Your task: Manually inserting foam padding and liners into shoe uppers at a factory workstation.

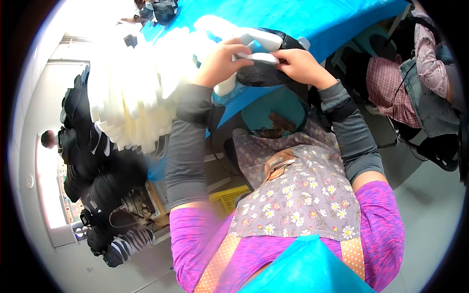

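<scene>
My left hand [221, 61] and my right hand [302, 67] are close together above the front edge of the blue-covered table [337, 24]. A narrow white pad-like strip [261, 57] stretches between them; the fingers of both hands pinch its ends. Just below and behind it is a black piece [259, 74], shiny and rounded, partly covered by the strip and my fingers. Another white curved piece [264, 38] lies beyond the strip. To the left of my left hand hangs a thick bundle of white strips [132, 93], overexposed in the light.
Black bag-like items [105, 180] are stacked at the left. A yellow plastic crate [227, 199] stands under the table. Near my lap is a teal round basin or stool [266, 110] with brown pieces. Another person in a checked garment [391, 88] is at the right.
</scene>
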Motion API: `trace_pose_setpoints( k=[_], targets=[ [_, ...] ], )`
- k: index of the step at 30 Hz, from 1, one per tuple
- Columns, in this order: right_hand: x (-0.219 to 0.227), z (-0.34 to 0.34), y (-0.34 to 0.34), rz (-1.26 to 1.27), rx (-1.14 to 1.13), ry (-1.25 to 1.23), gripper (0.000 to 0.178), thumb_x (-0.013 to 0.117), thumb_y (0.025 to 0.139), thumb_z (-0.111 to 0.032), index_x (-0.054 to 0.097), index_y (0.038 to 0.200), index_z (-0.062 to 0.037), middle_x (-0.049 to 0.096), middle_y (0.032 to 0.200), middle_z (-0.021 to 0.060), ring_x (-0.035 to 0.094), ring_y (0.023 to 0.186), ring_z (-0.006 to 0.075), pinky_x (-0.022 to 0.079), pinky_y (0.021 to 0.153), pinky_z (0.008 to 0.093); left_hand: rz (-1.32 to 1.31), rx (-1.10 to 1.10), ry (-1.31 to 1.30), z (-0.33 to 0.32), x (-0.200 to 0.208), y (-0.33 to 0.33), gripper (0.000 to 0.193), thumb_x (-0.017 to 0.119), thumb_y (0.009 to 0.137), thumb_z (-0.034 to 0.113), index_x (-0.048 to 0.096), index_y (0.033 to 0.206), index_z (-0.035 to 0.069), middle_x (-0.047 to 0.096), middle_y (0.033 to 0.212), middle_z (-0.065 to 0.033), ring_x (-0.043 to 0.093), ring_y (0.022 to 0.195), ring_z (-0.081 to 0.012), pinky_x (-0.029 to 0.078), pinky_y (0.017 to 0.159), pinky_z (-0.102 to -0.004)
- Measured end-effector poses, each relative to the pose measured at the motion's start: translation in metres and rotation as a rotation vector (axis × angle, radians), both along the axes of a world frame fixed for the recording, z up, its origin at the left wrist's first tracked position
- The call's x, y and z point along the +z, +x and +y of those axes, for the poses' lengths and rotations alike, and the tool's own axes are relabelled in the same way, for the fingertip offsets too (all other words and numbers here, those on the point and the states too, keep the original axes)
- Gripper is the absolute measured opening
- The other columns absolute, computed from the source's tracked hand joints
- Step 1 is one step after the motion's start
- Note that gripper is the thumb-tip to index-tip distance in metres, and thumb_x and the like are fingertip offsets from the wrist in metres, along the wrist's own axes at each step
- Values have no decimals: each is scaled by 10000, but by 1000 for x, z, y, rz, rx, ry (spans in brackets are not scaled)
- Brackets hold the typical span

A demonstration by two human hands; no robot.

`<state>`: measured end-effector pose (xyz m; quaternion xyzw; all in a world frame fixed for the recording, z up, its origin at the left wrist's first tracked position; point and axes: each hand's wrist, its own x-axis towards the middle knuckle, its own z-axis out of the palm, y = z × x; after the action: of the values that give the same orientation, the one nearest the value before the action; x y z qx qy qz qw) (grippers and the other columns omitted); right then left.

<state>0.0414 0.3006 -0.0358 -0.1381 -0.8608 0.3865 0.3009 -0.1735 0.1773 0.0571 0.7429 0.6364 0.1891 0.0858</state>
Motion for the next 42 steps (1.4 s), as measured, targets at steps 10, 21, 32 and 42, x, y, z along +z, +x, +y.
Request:
trace_pose_setpoints(
  k=[10,21,32,42],
  targets=[
    [0,7,2,57,142,-152,298,681,866,-256,714,1082,-53,716,871,140,694,813,292,530,736,386,-13,6,59,-2,3,5,305,814,815,157,708,1083,57,617,984,-34,578,820,-178,473,713,-292],
    [3,-25,-5,-16,-232,181,286,718,848,-401,762,911,-125,694,764,136,683,747,340,515,662,433,-190,45,99,-15,-4,22,624,798,800,94,597,1390,127,603,1383,-4,546,953,-115,460,791,-251],
    [23,-42,-20,-43,-187,293,232,690,897,-341,735,936,-117,696,761,138,689,715,340,519,606,457,-779,418,602,-36,-79,55,536,735,878,-3,509,1362,37,550,1270,-86,568,1132,-182,493,1032,-364],
    [45,-56,-39,62,25,-58,492,731,841,-425,689,1091,-3,714,915,243,700,866,412,556,774,451,-890,456,669,-44,-91,64,575,703,871,-14,511,1411,34,647,1289,-161,616,1228,-271,487,1043,-407]
  ],
)
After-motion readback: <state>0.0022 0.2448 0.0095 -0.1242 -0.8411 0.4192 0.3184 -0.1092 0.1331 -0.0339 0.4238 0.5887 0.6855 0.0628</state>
